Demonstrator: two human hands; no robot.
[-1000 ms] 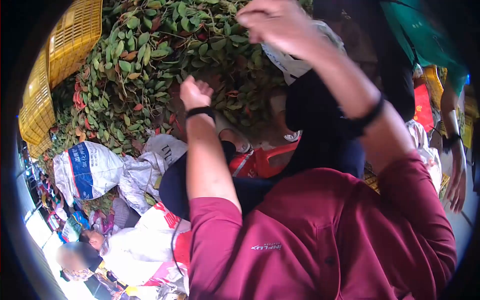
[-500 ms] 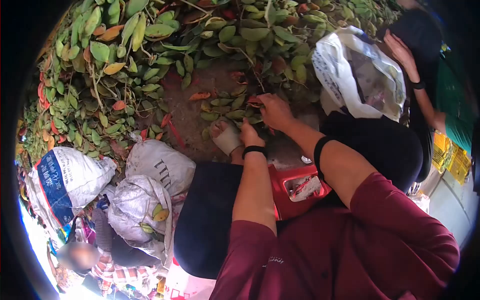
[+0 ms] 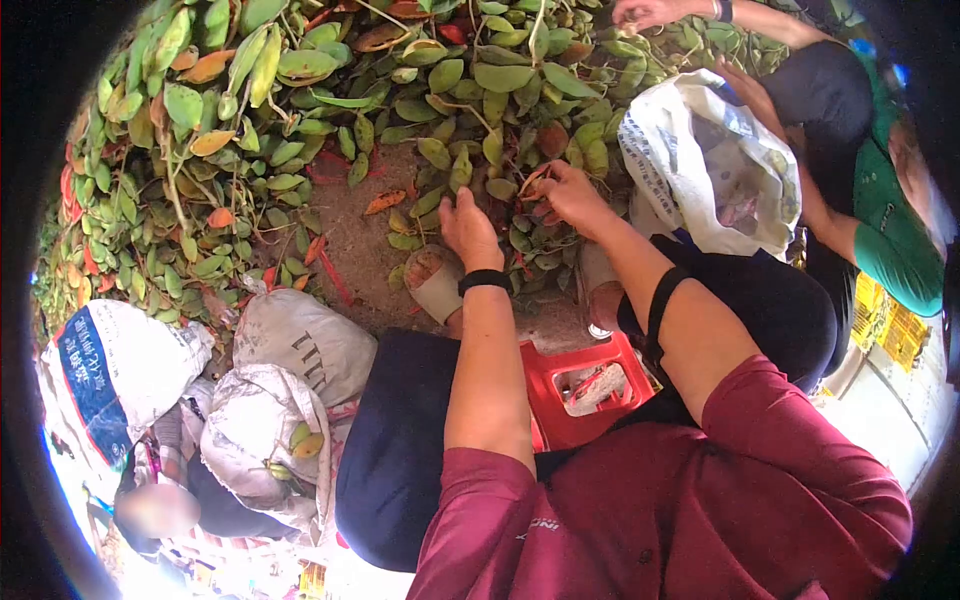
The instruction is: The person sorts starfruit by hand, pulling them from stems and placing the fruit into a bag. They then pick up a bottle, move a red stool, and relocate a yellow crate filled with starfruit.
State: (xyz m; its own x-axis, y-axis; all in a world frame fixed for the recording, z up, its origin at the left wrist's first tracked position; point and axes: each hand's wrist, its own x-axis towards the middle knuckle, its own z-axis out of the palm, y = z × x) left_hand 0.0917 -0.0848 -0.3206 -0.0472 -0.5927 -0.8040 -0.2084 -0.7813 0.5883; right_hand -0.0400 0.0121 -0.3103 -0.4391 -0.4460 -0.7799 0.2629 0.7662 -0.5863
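Note:
A large heap of leafy stems (image 3: pixel 500 75), with green, yellow and orange-red leaves, spreads before me. My left hand (image 3: pixel 470 232) has its thumb and fingertips closed at the base of a green leaf (image 3: pixel 461 170), above my sandalled foot (image 3: pixel 436 285). To its right, my right hand (image 3: pixel 575 198) pinches a leafy stem with a dry, reddish-brown leaf (image 3: pixel 537 181); the fingers partly hide it. Several loose leaves hang and lie between and below the two hands.
An open white sack (image 3: pixel 660 150) stands at the right, beside a co-worker in a green sleeve (image 3: pixel 900 255) reaching into the heap. Full white sacks (image 3: pixel 300 340) stand at the left, with another person behind. A red plastic stool (image 3: pixel 545 400) is under me.
My left hand has moved up and left, to a green leaf. My right hand has shifted slightly right. The co-worker's arm now stretches over the heap at the top.

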